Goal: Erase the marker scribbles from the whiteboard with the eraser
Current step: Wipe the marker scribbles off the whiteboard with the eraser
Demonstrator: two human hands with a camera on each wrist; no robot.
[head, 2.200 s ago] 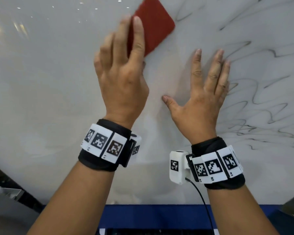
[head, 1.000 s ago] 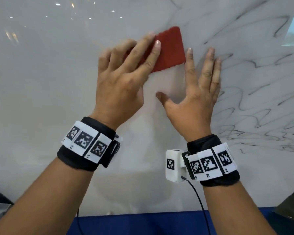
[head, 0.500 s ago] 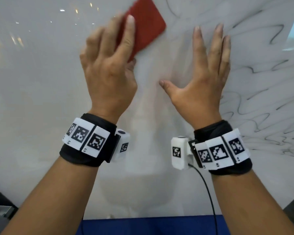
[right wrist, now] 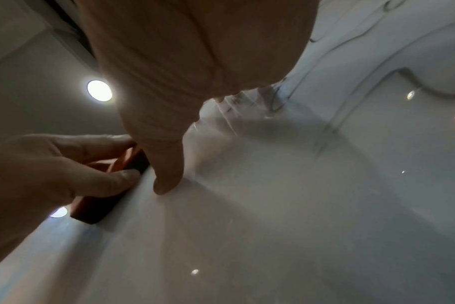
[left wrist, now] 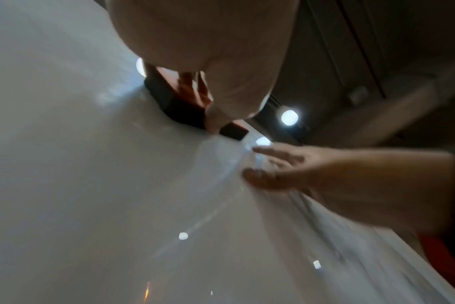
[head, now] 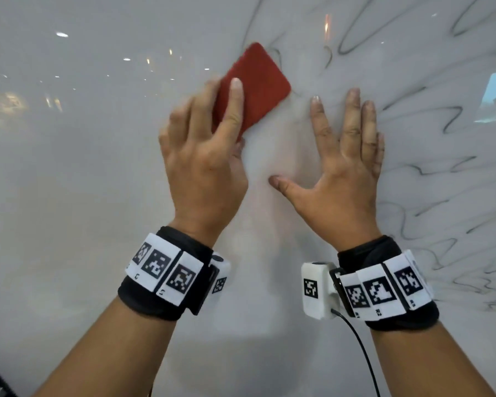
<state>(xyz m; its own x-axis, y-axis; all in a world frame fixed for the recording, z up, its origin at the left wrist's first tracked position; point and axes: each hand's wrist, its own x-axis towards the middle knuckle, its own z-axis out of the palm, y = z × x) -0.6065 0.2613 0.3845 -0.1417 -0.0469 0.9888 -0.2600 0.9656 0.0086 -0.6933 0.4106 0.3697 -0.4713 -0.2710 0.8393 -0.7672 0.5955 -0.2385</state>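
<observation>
A dim ceiling (right wrist: pixel 26 67) is lit by round recessed lamps (right wrist: pixel 99 90), and a dark panelled wall (left wrist: pixel 364 61) is seen beneath it.

You're indoors, in what looks like an office or meeting-type room, though nothing pins it down further. A big glossy whiteboard (head: pixel 69 196) fills your view edge to edge, black marker scribbles (head: pixel 441 196) looping across its right half and the left half wiped clean. Its sheen mirrors rows of small ceiling lights (head: pixel 62 34). From your right wrist, a round recessed downlight (right wrist: pixel 99 90) glows in a plain pale ceiling; from your left wrist, more spotlights (left wrist: pixel 289 117) sit along a dark ceiling track. The rest of the room stays out of view.
</observation>
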